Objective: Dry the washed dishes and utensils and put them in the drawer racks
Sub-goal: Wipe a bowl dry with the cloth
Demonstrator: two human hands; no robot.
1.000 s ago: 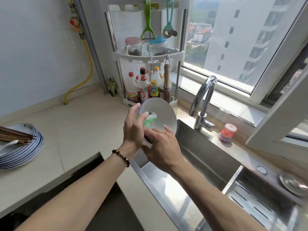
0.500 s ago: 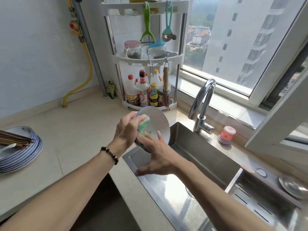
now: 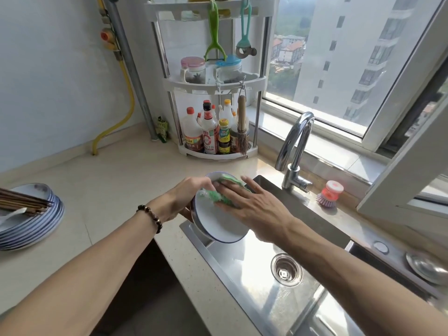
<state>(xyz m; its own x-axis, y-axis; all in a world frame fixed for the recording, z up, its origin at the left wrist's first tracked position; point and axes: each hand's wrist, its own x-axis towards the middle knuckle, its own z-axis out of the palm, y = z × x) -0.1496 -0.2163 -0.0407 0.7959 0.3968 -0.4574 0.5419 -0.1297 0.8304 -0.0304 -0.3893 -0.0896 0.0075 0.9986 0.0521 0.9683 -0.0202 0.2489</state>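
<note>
A white plate with a blue rim [image 3: 218, 224] is held tilted over the left edge of the steel sink [image 3: 261, 282]. My left hand [image 3: 186, 197] grips its far left rim. My right hand [image 3: 249, 204] lies flat with straight fingers, pressing a green cloth [image 3: 213, 194] against the plate's face. A stack of blue-rimmed plates [image 3: 36, 224] sits at the left on the counter, with dark chopsticks [image 3: 21, 202] and a white spoon [image 3: 9, 214] on top.
A chrome tap [image 3: 295, 146] stands behind the sink, a pink dish brush [image 3: 331, 194] beside it. A white corner shelf [image 3: 211, 83] holds bottles and jars. A steel bowl [image 3: 426, 265] rests at the right. A dark opening [image 3: 145, 287] lies below the counter edge.
The plate has dropped lower and tipped to face up more. My right hand has moved from under the plate onto its face and now presses the cloth there.
</note>
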